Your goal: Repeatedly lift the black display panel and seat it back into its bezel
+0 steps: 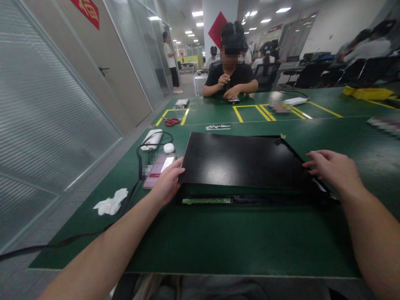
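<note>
A large flat black panel (pixel 240 160) lies on the green table (pixel 218 241), raised a little over its frame. A thin green circuit strip (pixel 206 201) shows along the near edge under it. My left hand (pixel 167 181) grips the panel's near left corner, fingers curled around the edge. My right hand (pixel 333 168) rests on the right edge of the panel, its fingers stretched out and slightly spread.
Left of the panel lie a phone (pixel 158 168), a white mouse (pixel 169 147), a white power bank (pixel 151 139) with a black cable, and a crumpled white tissue (pixel 111 203). Red scissors (pixel 171 121) lie farther back. A person in black (pixel 230 75) sits across the table.
</note>
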The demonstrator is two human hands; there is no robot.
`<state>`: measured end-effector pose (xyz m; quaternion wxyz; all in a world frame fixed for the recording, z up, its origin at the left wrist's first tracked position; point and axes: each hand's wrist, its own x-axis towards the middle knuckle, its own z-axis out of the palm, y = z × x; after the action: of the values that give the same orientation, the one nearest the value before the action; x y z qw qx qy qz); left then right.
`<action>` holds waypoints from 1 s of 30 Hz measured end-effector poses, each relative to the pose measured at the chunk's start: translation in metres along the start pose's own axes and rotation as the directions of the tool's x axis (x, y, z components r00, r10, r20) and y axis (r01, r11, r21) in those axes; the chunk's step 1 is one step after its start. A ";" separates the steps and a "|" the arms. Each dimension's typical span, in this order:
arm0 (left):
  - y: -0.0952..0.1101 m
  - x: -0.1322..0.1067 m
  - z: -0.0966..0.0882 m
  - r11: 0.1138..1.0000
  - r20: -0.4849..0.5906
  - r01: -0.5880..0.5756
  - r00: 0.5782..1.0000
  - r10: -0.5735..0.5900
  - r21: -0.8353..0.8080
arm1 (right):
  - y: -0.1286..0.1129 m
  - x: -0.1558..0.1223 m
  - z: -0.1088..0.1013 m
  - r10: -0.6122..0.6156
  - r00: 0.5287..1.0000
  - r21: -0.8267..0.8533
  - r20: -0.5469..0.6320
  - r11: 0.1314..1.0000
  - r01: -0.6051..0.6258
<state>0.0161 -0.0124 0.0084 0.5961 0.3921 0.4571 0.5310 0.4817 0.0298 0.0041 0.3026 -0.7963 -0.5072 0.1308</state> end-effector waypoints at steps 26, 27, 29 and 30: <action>-0.004 -0.004 0.005 0.998 0.060 0.050 0.997 -0.049 -0.022 | -0.004 0.001 -0.010 0.058 0.995 -0.003 -0.082 0.998 -0.059; -0.004 -0.004 0.005 0.998 0.049 0.052 0.997 -0.051 -0.022 | 0.002 0.006 -0.010 0.068 0.995 -0.049 -0.073 0.996 -0.072; -0.004 -0.004 0.005 0.998 0.024 0.052 0.998 -0.052 -0.018 | 0.013 0.017 -0.007 0.036 0.999 -0.136 -0.034 0.990 -0.041; -0.003 -0.004 0.006 0.999 0.013 0.051 0.999 -0.051 -0.014 | 0.019 0.021 -0.004 0.019 1.000 -0.169 -0.018 0.985 -0.022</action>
<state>0.0224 -0.0168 0.0076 0.6153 0.3792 0.4594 0.5163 0.5072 0.0415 -0.0018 0.2365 -0.8253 -0.5058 0.0839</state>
